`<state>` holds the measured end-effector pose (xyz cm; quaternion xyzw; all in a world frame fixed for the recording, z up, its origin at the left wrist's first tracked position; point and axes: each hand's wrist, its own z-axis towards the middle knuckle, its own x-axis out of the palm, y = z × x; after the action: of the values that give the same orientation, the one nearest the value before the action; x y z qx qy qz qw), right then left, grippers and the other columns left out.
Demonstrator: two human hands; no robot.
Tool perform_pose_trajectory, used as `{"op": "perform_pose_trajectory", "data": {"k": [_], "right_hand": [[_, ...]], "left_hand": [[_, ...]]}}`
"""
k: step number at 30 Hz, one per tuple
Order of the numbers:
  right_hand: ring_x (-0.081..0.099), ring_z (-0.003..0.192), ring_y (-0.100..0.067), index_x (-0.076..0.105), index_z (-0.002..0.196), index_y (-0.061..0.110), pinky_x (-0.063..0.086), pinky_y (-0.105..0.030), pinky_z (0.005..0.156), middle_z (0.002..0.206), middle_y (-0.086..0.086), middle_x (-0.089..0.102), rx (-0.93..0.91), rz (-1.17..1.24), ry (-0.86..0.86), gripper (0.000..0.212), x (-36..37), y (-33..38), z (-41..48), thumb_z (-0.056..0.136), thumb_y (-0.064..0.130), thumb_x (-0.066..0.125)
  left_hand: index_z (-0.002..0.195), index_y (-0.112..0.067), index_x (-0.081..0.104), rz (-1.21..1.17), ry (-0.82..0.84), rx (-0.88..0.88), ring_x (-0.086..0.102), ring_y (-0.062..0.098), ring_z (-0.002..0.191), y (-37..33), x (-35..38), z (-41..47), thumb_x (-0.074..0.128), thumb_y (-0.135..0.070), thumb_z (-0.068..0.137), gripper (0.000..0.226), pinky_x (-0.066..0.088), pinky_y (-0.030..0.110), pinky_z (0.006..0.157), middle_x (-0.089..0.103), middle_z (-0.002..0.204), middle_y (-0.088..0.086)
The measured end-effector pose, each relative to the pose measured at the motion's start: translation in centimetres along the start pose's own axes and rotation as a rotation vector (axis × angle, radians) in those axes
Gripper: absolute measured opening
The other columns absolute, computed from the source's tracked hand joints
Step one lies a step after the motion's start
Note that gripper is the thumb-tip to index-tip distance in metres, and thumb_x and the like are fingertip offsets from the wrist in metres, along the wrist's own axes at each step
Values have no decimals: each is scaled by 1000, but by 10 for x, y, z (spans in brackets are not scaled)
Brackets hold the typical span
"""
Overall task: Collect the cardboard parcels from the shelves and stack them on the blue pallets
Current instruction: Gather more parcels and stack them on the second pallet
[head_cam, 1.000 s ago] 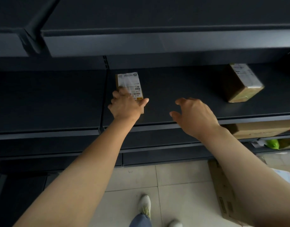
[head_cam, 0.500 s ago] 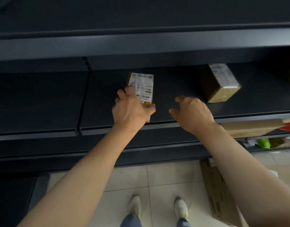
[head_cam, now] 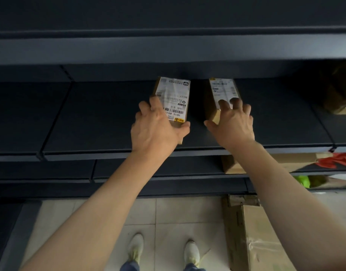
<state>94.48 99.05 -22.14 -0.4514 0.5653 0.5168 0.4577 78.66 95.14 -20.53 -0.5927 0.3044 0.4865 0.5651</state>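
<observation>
grip should be firm on both before lifting: thumb at the near end, fingers over the label. left hand (head_cam: 156,128), arm stretched, is clamped round the left parcel (head_cam: 172,98) on the shelf (head_cam: 90,118). right hand (head_cam: 232,122) lies on the right parcel (head_cam: 221,92) just beside it, thumb spread; whether it grips, i cannot tell.

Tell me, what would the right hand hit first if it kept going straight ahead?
The right parcel: the right hand seems to rest on its top, though depth is unclear.
</observation>
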Motion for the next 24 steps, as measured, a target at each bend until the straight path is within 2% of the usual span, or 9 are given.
{"op": "perform_pose_trajectory", "data": {"k": [7,11,17,24], "right_hand": [[17,135,-46,15,147,21,28,-51,104,155,-17,2,95,33,79,84,27,-16,41,84,60,55],[24,130,-46,18,145,20,33,-51,100,153,-18,6,124,75,51,77,38,-18,55,86,57,53],[26,123,-48,17,145,19,37,-51,94,148,-17,10,142,98,27,65,39,-7,51,93,40,49],[29,121,-44,13,146,22,39,-51,94,144,-16,13,-55,59,53,69,13,32,-17,91,42,50]], "left_hand": [[134,-9,27,35,-37,-37,52,28,103,-19,19,-4,66,-62,67,94,45,35,70,44,120,14],[134,-11,26,50,-51,-49,51,25,102,-18,21,-9,65,-63,68,93,44,32,69,43,120,12],[132,-12,28,48,-66,-76,51,25,101,-13,17,-19,64,-63,68,90,45,32,69,43,120,10],[132,-12,26,47,-70,-120,50,27,101,13,-16,-43,65,-60,70,87,47,36,72,42,120,12]]}}
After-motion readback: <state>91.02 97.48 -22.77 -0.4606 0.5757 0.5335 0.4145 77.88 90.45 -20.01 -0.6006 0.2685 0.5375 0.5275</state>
